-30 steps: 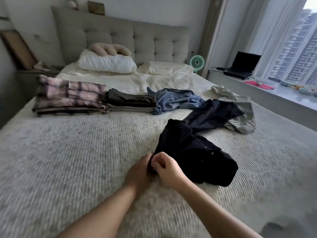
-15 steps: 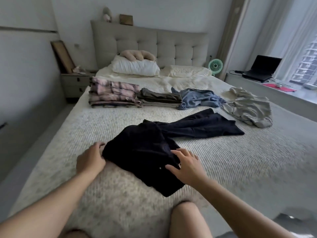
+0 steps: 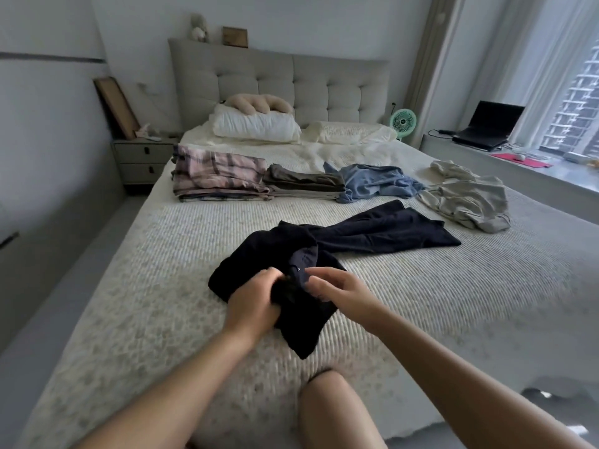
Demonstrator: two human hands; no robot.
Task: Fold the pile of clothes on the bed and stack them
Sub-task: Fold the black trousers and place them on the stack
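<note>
Daylight from the window [image 3: 580,102] on the right falls across a wide bed [image 3: 162,303] covered in a pale, ribbed, nubbly bedspread. Behind it stands a grey tufted headboard [image 3: 278,79], with a white pillow [image 3: 256,126], a cream knotted cushion [image 3: 259,103] on top of it and a flatter cream pillow [image 3: 350,132] beside. A small green fan [image 3: 403,122] sits at the bed's far right corner, a dark laptop [image 3: 489,126] on the window ledge, and a grey two-drawer nightstand [image 3: 141,162] on the left.

Across the middle of the bed runs a row of clothes: a folded pink plaid stack [image 3: 217,176], touching it a folded olive and grey stack [image 3: 304,184], then a crumpled blue garment [image 3: 376,183] and, well to the right, a rumpled beige garment [image 3: 466,199].

Nearer lies the black trousers [image 3: 372,233], matte and soft, legs stretched flat toward the right, the waist end bunched in loose folds at the near side. The left hand [image 3: 251,301] grips that bunched waist, fingers curled into the cloth. The right hand [image 3: 340,288] rests just beside it on the fabric, fingers bent and seemingly pinching an edge near a small button; blur makes the exact hold hard to read. A bare knee [image 3: 327,393] presses against the bed's near edge.
</note>
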